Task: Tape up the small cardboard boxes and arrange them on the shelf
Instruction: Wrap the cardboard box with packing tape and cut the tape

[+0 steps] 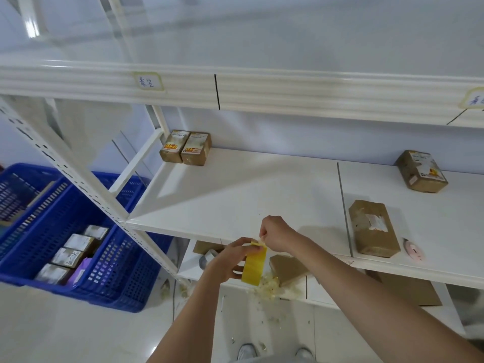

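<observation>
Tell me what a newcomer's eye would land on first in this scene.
Probably the yellow tape roll at bottom centre, held by the left hand while the right hand pinches its loose end. Next, the blue crates on the floor at left, holding small boxes.

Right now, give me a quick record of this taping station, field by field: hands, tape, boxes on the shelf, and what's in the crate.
left hand: holds the yellow tape roll
right hand: pinches the tape's loose end at the top of the roll
boxes at back left of the middle shelf: pair of boxes, side by side
box at back right: one, angled
nearest box: on the shelf, right of the hands, label torn
blue crate: on the floor at left, more boxes inside
</observation>
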Tool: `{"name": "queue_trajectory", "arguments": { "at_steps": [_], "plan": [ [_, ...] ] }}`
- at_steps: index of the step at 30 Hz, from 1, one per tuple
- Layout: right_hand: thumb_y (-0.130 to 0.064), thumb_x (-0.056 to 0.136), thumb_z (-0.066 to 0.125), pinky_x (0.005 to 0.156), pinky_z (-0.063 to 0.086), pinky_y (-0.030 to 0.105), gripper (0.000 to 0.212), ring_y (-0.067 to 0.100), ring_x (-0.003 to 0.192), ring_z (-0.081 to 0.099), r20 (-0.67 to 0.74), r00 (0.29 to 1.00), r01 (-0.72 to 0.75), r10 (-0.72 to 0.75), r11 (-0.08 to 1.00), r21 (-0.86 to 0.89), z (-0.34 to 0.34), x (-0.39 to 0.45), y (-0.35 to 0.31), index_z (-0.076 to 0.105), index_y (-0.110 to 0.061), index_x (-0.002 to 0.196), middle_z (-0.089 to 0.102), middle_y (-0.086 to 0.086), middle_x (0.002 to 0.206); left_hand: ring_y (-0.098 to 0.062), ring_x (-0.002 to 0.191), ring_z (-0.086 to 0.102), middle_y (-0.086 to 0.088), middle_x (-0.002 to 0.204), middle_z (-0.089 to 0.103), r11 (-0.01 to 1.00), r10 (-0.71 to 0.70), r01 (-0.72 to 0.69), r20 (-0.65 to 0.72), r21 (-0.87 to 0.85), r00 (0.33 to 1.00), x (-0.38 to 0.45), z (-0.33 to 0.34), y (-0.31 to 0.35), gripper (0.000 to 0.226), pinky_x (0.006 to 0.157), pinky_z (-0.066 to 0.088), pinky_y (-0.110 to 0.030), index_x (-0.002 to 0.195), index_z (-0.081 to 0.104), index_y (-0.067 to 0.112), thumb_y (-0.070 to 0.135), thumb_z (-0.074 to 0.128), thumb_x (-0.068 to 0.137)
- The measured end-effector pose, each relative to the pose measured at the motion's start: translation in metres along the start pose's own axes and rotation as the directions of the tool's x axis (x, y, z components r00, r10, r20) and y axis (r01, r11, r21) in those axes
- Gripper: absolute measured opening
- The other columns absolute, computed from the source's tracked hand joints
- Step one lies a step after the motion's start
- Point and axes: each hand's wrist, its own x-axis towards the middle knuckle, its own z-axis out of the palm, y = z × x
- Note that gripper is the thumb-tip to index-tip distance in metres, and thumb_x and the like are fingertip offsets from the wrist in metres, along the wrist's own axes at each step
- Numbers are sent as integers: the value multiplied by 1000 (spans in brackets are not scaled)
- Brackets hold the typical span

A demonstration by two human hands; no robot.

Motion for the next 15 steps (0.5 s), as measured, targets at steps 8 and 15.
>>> {"name": "queue_trajectory", "arguments": {
  "at_steps": [8, 15],
  "plan": [
    [11, 91, 48, 85, 58, 40, 23, 29, 93, 67, 23, 998, -66, 66, 998, -25, 9, 8, 2, 70, 8, 92, 69, 18, 100, -36, 111, 65, -12, 127, 61, 968, -248, 250, -69, 27, 966, 13, 3, -9, 72, 99, 54, -49, 134, 50, 21, 58, 78, 79],
    [13, 88, 44, 57, 46, 29, 28, 20, 61, 50, 18, 985, -171, 172, 984, -58, 22, 23, 3, 52, -6, 70, 48, 10, 72, -36, 110, 64, -12, 125, 61, 931, -362, 364, -98, 1, 927, 27, 9, -10, 85, 97, 55, -46, 134, 45, 16, 71, 73, 75]
  ]
}}
